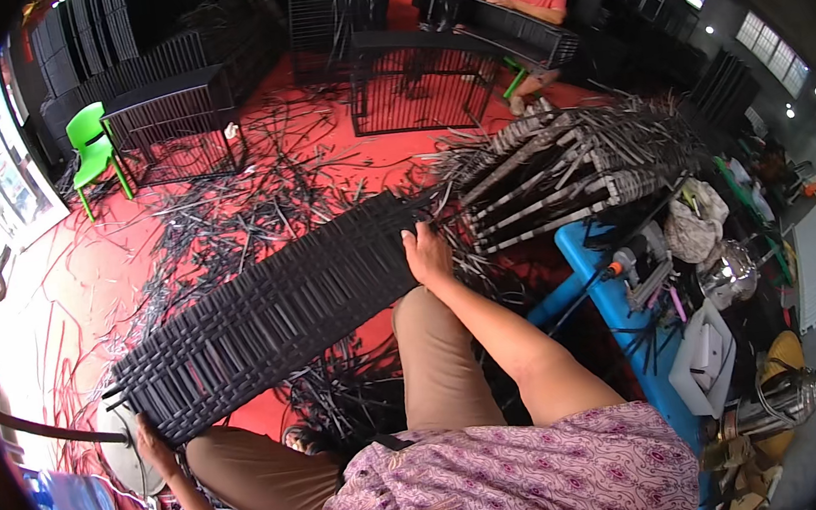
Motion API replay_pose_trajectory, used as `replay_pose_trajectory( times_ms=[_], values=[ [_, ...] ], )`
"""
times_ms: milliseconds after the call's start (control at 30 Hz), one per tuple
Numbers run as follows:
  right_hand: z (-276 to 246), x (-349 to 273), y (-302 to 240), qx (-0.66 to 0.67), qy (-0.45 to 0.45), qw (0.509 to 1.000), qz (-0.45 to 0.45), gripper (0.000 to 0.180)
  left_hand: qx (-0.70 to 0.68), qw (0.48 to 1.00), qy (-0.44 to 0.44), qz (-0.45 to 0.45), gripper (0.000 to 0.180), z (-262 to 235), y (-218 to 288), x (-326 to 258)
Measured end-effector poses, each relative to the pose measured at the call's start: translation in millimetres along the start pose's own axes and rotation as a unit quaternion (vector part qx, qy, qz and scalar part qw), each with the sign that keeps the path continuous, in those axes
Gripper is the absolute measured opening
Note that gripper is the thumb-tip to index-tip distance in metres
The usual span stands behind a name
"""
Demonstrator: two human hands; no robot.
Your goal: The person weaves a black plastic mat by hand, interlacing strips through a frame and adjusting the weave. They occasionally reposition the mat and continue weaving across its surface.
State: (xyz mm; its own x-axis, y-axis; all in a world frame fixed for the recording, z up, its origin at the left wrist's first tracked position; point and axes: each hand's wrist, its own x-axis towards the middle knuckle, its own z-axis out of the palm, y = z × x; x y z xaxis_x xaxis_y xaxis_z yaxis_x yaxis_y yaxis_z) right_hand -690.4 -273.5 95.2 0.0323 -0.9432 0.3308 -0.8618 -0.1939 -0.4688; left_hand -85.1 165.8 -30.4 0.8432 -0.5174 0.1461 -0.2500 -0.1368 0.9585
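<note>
A long black woven panel (269, 316) lies slantwise across my knees, its far right end higher in the view than its near left end. My left hand (155, 447) is closed around the lower left corner. At the opposite end, my right hand (428, 255) grips the edge with the thumb side up. Flat strips are woven crosswise at the left part, and long slats run side by side through the middle. Some loose strip ends stick out past the right end. The fingers under the panel are hidden.
Black strip scraps (252, 212) litter the red floor. A bundle of wrapped strips (559, 162) lies at right. Beside me stands a blue bench (628, 331) with tools, a white tray (702, 362) and metal pots. Farther off are a green chair (93, 155), black frames (424, 87) and a seated person (535, 4).
</note>
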Motion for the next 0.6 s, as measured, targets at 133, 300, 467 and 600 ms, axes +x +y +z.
replay_pose_trajectory(
  times_ms=[133,300,467,600],
  values=[
    [-4.9,-6.0,5.7,0.009,-0.015,1.0,-0.001,0.043,0.123,0.99,-0.003,0.073,0.059,-6.1,-5.1,6.3],
    [6.7,-7.2,-2.7,0.014,-0.036,0.999,-0.001,0.045,0.186,0.979,0.023,0.086,0.043,-33.3,-29.2,8.2],
    [0.7,-7.6,4.5,-0.006,-0.012,1.0,-0.003,0.044,0.111,0.991,0.048,0.055,0.056,-8.2,-19.3,3.0],
    [3.2,-7.7,-1.4,0.004,-0.002,1.0,-0.012,0.042,0.094,0.994,0.038,0.029,0.059,-13.3,-10.6,-1.0]
  ],
)
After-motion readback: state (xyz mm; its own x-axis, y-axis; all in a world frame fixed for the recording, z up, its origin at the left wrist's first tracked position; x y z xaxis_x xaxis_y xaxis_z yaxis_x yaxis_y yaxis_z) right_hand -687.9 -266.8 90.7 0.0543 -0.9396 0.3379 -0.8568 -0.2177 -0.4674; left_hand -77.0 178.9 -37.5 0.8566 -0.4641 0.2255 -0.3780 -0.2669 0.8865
